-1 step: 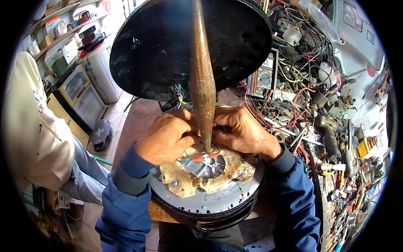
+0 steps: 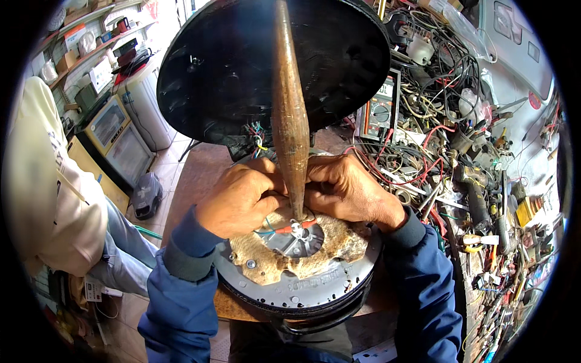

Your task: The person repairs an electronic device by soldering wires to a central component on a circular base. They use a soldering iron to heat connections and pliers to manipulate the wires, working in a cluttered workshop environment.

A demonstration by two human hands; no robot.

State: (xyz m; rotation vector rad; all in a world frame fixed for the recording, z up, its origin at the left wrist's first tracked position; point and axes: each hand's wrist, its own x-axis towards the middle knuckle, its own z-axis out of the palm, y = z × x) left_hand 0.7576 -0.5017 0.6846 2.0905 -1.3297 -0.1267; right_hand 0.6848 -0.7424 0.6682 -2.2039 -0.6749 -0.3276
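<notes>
My left hand (image 2: 242, 196) is closed, its fingertips pinched together behind a tall tapered brown metal rod (image 2: 292, 127). My right hand (image 2: 351, 189) meets it from the other side, fingers also closed. The rod and the fingers hide what they hold. Below them lies a rough tan insulation pad (image 2: 257, 248) on a round grey base (image 2: 315, 290) with small holes along its rim. In the pad's central opening, near the rod's lower end, sit a white connector (image 2: 297, 229) and thin wires with red sleeves (image 2: 283, 230). A black round cover (image 2: 242, 78) stands raised behind, coloured wires (image 2: 257, 130) at its lower edge.
A brown table (image 2: 196, 172) supports the base. On the right, a multimeter (image 2: 380, 112), tangled cables (image 2: 445, 78), a cordless drill (image 2: 475, 190) and many loose tools crowd the bench. At left stands a person in a cream top (image 2: 75, 193). A dark case (image 2: 147, 195) lies on the floor.
</notes>
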